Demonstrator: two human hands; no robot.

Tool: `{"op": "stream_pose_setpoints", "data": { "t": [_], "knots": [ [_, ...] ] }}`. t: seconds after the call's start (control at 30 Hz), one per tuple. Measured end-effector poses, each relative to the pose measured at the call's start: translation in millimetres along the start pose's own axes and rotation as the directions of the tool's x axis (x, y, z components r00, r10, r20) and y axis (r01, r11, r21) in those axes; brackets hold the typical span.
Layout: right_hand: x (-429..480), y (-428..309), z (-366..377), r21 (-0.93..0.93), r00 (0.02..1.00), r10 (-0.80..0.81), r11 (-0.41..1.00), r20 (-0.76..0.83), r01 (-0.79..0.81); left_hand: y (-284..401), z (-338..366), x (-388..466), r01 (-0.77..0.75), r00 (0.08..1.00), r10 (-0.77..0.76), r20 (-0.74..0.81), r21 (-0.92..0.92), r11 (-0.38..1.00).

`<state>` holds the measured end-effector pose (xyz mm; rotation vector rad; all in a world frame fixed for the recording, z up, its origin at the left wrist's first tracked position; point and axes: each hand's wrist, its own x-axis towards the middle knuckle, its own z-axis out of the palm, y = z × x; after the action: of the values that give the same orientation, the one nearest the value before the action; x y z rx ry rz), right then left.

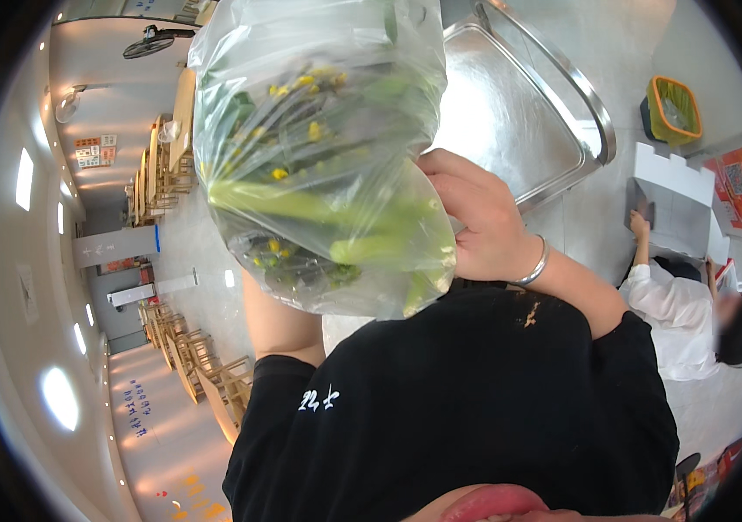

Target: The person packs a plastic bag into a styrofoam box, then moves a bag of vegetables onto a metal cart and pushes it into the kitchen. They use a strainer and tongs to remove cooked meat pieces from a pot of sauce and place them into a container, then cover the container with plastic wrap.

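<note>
A clear plastic bag (319, 215) full of leafy green vegetables takes up the upper middle of the head view. Through the film I see thick pale green stems (293, 203) and small yellow flowers (314, 132). My right hand (485, 215), with a silver bracelet at the wrist, grips the bag's right side; its thumb and fingers are partly behind the film. My left forearm runs up behind the bag, which hides the left hand. Beyond the bag, to the right, lies a metal tray-like surface (508, 111) with a raised rail.
At right, a person in white (677, 320) handles an open white box (677, 202). A lined waste bin (674, 111) stands near a red poster (739, 186). Wooden tables and stools (178, 359) line the room at left. A fan (149, 46) hangs on the wall.
</note>
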<state>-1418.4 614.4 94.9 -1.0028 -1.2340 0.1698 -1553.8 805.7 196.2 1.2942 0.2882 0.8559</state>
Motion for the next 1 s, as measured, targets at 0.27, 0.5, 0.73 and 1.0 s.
{"op": "stream_pose_setpoints", "data": {
  "t": [0.27, 0.5, 0.73, 1.0],
  "knots": [
    [-5, 3, 0, -0.099, 0.998, 0.003, 0.995, -0.069, -0.010, -57, 6, 7, 0.089, 0.990, -0.088, -0.110, 0.002, 0.996],
    [-9, 5, -7, -0.031, 0.989, 0.052, 0.998, -0.142, -0.057, -68, 1, 26, 0.150, 0.977, -0.141, -0.159, 0.043, 0.988],
    [-33, 24, -17, 0.315, 0.881, 0.463, 0.854, -0.100, -0.414, -57, -17, 36, 0.181, 0.947, -0.164, -0.277, 0.035, 0.983],
    [-112, 121, -26, -0.183, 0.645, 0.764, 0.632, -0.021, -0.753, -74, -42, 3, 0.087, 0.963, 0.001, -0.271, 0.315, 0.945]
  ]
}}
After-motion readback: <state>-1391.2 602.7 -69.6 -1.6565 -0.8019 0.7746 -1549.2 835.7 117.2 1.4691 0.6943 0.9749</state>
